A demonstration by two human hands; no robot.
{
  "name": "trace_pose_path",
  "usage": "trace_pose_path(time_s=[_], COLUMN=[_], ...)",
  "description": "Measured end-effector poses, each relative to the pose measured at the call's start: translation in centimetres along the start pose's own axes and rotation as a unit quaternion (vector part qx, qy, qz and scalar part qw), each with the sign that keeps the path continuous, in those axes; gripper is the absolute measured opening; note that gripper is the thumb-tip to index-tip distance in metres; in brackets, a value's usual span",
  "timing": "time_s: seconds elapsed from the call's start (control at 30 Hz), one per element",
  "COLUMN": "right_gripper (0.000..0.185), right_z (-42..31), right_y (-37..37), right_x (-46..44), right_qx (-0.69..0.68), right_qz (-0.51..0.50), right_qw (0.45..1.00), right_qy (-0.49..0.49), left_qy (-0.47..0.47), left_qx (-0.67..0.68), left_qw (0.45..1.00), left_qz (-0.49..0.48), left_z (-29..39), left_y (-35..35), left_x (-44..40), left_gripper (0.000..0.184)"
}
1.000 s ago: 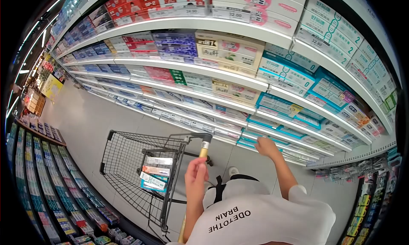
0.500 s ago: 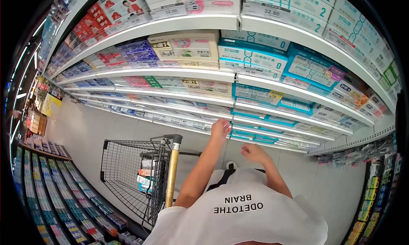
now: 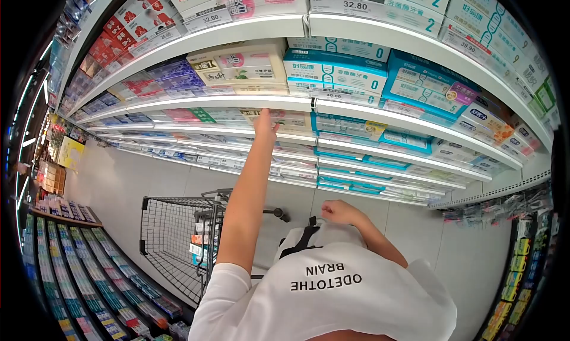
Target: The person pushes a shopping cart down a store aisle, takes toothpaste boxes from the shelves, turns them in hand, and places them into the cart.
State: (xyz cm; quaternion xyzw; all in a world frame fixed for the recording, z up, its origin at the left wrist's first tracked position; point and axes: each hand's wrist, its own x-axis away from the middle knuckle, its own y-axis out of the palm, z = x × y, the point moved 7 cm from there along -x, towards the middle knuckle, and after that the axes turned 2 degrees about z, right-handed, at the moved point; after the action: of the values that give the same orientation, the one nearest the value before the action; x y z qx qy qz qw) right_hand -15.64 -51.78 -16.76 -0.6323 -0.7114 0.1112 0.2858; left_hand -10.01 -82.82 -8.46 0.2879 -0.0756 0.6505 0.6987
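My left hand [image 3: 266, 126] is stretched out to the shelves with fingers extended, nothing visible in it. It is at the front of a shelf, just under a white shelf edge [image 3: 225, 105], over a cream toothpaste box [image 3: 292, 121] on the tier below. Whether the fingertips touch anything, I cannot tell. Above it are larger cream boxes [image 3: 237, 65] and teal-and-white toothpaste boxes [image 3: 335, 74]. My right hand [image 3: 339, 212] hangs in front of my body, its fingers curled, with no object showing.
To my left stands a wire shopping cart [image 3: 172, 222] with a few boxed goods [image 3: 198, 246] inside. Sloped racks of packaged goods [image 3: 77, 270] line the lower left. Hanging packs [image 3: 513, 270] are at the right. Grey floor [image 3: 409, 234] runs along the shelf base.
My left hand has risen and moved left, up to the shelf front. My right hand has shifted slightly left. The view has turned, and my left arm now covers the cart handle.
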Motion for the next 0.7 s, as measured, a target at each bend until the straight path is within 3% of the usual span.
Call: trace_pose_path(time_s=[0.2, 0.4, 0.7], right_gripper=[0.028, 0.027, 0.029], right_z=[1.0, 2.6, 1.9], right_y=[-0.4, -0.8, -0.7], right_x=[0.2, 0.8, -0.7], right_qx=[0.038, 0.026, 0.04], right_qz=[0.034, 0.035, -0.004], right_qw=[0.999, 0.998, 0.998], right_qy=[-0.009, 0.038, 0.046], left_qy=[0.013, 0.002, 0.026], left_qx=[-0.034, 0.0, 0.022], left_qw=[0.999, 1.0, 0.999], left_qz=[0.04, -0.008, -0.024], left_z=[0.0, 0.2, -0.6], left_y=[-0.3, -0.3, -1.0], left_x=[-3.5, -3.1, -4.0], left_gripper=[0.029, 0.019, 0.03])
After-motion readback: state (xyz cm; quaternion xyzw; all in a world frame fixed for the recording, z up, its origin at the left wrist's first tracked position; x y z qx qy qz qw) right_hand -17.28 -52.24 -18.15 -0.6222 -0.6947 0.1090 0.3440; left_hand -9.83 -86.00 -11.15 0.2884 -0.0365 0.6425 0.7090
